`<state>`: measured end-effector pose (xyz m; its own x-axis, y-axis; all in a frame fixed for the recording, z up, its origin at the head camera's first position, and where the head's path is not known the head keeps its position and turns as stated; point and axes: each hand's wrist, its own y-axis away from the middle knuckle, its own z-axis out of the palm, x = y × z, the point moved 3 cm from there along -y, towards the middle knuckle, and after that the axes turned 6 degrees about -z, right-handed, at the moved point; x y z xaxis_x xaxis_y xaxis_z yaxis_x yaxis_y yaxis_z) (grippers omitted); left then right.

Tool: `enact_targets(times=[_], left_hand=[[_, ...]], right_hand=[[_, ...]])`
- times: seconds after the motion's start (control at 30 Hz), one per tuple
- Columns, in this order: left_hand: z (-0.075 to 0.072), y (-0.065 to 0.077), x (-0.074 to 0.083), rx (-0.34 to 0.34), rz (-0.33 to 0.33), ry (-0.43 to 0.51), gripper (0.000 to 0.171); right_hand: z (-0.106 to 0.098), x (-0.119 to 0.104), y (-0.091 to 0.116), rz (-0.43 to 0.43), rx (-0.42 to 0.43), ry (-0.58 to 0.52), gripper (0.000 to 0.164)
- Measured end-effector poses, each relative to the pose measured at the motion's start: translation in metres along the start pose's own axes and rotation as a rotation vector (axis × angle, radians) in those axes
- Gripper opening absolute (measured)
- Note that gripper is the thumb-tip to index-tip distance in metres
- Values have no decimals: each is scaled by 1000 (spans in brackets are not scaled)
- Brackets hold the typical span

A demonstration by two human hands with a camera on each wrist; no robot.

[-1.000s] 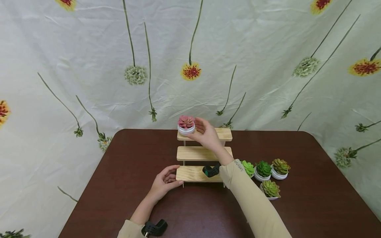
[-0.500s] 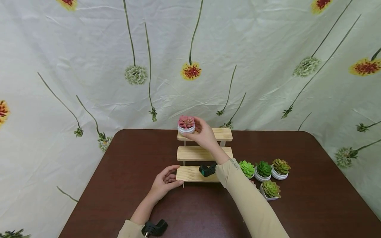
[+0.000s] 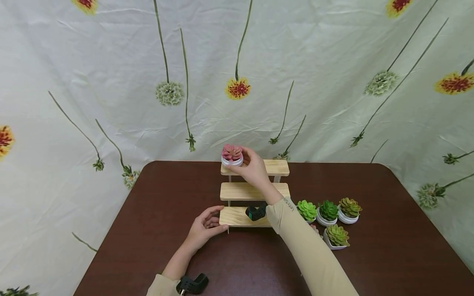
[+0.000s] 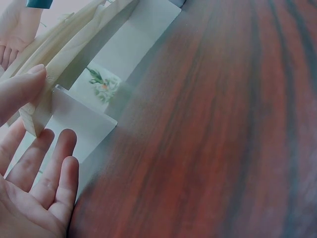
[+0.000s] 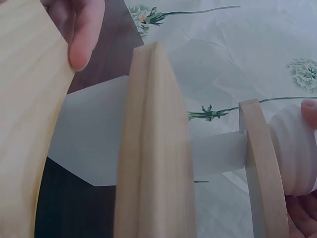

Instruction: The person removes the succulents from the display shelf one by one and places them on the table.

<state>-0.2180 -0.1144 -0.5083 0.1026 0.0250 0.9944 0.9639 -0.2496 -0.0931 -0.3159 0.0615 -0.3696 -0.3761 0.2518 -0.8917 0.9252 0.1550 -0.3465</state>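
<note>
A three-tier wooden shelf stand [image 3: 252, 191] with clear side supports stands on the table. At the left end of its top tier is a pink succulent [image 3: 232, 152] in a ribbed white pot [image 5: 292, 148]. My right hand [image 3: 253, 168] holds that pot from its right side, thumb in front and fingers behind; the pot's base is at the top board. With thumb and fingers, my left hand [image 3: 203, 228] grips the left end of the lowest board [image 4: 49, 94]. The right forearm hides part of the lower tiers' right ends.
Right of the stand sit several potted succulents: bright green [image 3: 306, 210], dark green [image 3: 328, 210], brownish [image 3: 349, 207] and yellow-green [image 3: 336, 235]. A pinkish one is mostly hidden by the right sleeve [image 3: 307, 246]. Behind the dark table [image 3: 177, 185] hangs a flower-printed cloth [image 3: 207, 49].
My right hand and forearm have shifted slightly left, and the fingers sit closer round the pot. The pink succulent has hardly moved. My left hand stays at the lowest board.
</note>
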Motion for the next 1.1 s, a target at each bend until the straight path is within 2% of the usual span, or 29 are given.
enact_targets(times=[0.27, 0.67, 1.1], left_hand=[[1, 1, 0, -19, 1, 7, 59], [1, 2, 1, -20, 2, 11, 61], [1, 0, 2, 19, -5, -18, 58]], right_hand=[[-7, -3, 7, 10, 30, -23, 72], [-27, -10, 20, -12, 66, 3, 69], [-53, -8, 41, -27, 102, -8, 69]])
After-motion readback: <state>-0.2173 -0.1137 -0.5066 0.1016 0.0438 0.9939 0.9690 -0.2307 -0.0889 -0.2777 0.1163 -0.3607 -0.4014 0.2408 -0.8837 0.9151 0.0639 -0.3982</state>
